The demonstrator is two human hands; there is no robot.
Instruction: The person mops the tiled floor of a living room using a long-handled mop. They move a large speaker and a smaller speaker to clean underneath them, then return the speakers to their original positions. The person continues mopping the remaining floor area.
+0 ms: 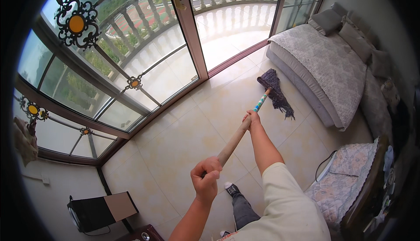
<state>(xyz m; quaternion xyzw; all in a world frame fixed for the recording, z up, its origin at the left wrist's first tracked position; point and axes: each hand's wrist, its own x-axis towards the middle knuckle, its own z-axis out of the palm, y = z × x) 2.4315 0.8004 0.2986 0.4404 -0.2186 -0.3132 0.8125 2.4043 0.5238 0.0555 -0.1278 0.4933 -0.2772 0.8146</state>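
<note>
A mop with a long wooden handle (233,142) slants away from me across the picture. My left hand (206,178) is closed round the handle's near end. Farther down, my right hand (252,119) grips the handle just above a band of blue, green and white wrapping (261,102). The dark purple mop head (275,88), of knitted or stranded fabric, lies spread on the glossy tiled floor (183,142), its fringed end pointing towards me. It rests between the sliding door's track and the bed.
A bed (321,54) with grey covers stands at upper right, a quilted padded chair (344,172) at lower right. Framed glass doors (200,44) run along the left, with a balcony balustrade (144,15) beyond. A black and tan speaker-like box (105,210) stands lower left.
</note>
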